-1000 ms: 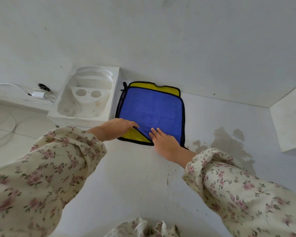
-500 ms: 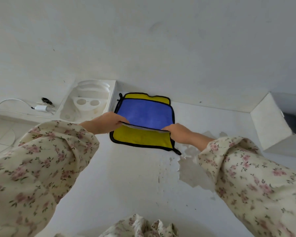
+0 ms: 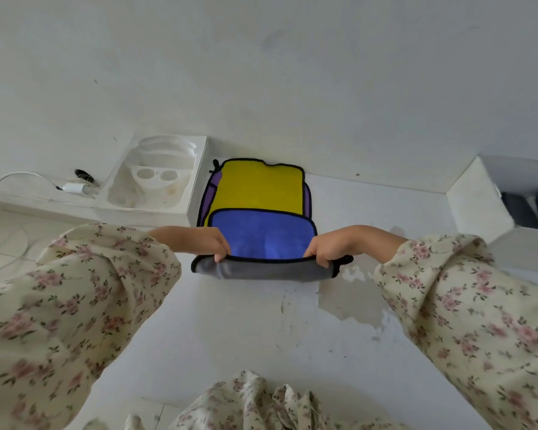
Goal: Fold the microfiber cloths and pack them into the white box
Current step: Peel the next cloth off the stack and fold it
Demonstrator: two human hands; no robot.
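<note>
A blue microfiber cloth [image 3: 261, 237] with black trim is raised at its near edge, so its grey underside [image 3: 261, 270] shows. My left hand [image 3: 199, 243] pinches its near left corner. My right hand [image 3: 333, 248] pinches the near right corner. Behind it a yellow cloth [image 3: 258, 187] lies flat on the white surface, with a purple cloth [image 3: 213, 184] peeking out at both sides beneath it. The white box [image 3: 196, 187] stands just left of the cloths and holds a moulded white insert.
A white charger with its cable [image 3: 73, 187] lies left of the box by the wall. A white block [image 3: 475, 200] stands at the right, with dark items [image 3: 528, 209] behind it. A peeled patch [image 3: 351, 302] marks the surface under my right forearm.
The blue cloth lay flat on top of the yellow one. Both hands took its near corners, lifted them and drew it toward me, which uncovered the yellow cloth.
</note>
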